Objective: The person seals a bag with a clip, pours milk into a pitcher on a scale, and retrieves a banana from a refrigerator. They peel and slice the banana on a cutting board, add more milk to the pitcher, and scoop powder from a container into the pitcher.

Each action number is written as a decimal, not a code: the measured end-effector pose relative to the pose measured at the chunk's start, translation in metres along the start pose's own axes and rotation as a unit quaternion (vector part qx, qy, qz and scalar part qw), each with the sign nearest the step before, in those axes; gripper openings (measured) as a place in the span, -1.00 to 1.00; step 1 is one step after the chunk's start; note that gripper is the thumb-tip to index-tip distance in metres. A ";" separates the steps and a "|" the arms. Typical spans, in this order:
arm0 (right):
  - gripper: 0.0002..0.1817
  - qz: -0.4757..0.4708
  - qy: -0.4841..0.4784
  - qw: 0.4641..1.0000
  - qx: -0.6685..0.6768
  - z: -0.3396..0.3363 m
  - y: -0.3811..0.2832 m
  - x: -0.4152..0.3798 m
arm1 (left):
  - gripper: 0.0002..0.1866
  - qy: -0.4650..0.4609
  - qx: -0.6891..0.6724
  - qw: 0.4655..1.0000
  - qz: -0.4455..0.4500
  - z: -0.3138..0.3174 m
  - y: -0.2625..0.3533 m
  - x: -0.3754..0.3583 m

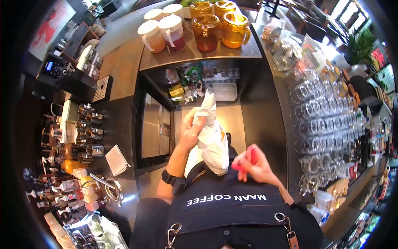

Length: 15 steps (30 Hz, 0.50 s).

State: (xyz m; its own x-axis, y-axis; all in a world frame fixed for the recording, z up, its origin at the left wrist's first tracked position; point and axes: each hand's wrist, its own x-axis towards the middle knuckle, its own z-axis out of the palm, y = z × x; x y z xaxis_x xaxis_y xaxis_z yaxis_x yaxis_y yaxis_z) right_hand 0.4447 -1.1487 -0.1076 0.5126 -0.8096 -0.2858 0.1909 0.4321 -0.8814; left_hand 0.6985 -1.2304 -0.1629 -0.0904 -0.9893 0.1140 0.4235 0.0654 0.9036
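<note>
My left hand is closed around the gathered neck of a white bag. The bag hangs in front of my dark apron, its twisted top sticking up above my fist and its full lower part bulging downward. To the right of the bag, apart from it, my right hand is closed on a small pink-red object. Fingers cover much of that object, so its kind cannot be made out. A dark watch sits on my left wrist.
Lidded pitchers stand on the counter ahead, above an open shelf with packets and a clear plastic container. Rows of glass cups line the right counter. Steel jugs, a folded cloth, a tap and pump bottles are on the left.
</note>
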 end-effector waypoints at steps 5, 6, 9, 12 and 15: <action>-0.95 -0.375 0.252 0.829 -0.330 -0.055 -0.038 0.141 | -0.77 0.090 0.026 0.995 0.021 0.023 0.010 0.063; -0.94 -0.327 0.245 0.843 -0.351 -0.054 -0.058 0.156 | -0.80 0.083 0.031 0.995 0.036 0.025 0.007 0.075; -0.79 -0.347 0.113 0.833 -0.417 -0.057 -0.085 0.199 | -0.80 0.085 0.043 0.995 0.011 0.030 0.001 0.101; -0.68 -0.406 0.042 0.798 -0.443 -0.049 -0.094 0.227 | -0.82 0.115 0.003 0.993 0.019 0.028 -0.002 0.120; -0.69 -0.285 0.031 0.869 -0.404 -0.039 -0.100 0.240 | -0.82 0.147 0.002 0.988 0.050 0.012 -0.002 0.132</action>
State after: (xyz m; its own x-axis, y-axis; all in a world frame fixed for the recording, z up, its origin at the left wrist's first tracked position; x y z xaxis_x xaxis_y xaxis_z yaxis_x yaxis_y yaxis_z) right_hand 0.5162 -1.4019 -0.1024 0.4769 -0.8309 0.2865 -0.2636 -0.4462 -0.8552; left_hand 0.6753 -1.3599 -0.1445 0.2174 -0.9730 0.0774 0.4141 0.1638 0.8954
